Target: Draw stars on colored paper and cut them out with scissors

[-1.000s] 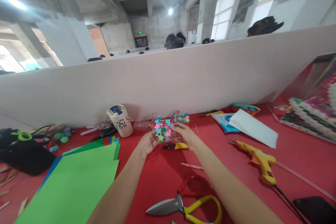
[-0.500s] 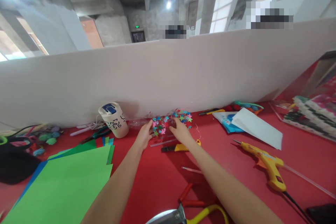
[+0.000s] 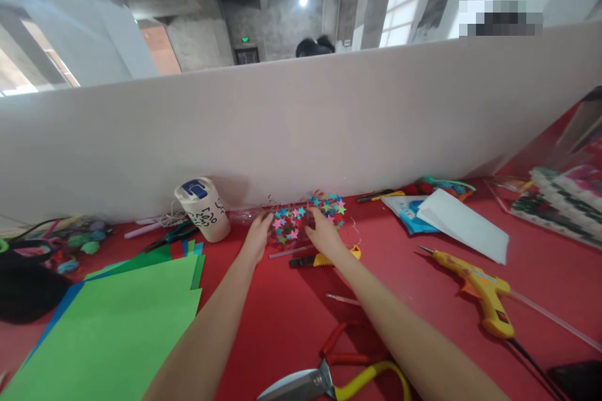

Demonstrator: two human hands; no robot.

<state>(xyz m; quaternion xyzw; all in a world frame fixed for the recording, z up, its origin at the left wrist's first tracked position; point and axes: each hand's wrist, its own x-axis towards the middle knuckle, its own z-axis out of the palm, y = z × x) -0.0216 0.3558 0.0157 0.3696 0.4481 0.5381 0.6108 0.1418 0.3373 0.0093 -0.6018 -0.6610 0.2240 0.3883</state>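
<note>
Stars (image 3: pixel 288 225) sit near the desk's (image 3: pixel 277 310) back edge; left hand (image 3: pixel 256 238) and right hand (image 3: pixel 324 233), not yet withdrawn, curl at them, pinch unclear.

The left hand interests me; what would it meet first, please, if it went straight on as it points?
The left hand would probably meet the bundle of multicoloured stars right next to it; behind stands the upright white partition, though depth is unclear here.

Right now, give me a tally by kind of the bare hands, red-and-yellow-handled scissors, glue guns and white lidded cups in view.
Hands: 2, left hand and right hand
Scissors: 1
Glue gun: 1
Cup: 1
Total: 5
</note>
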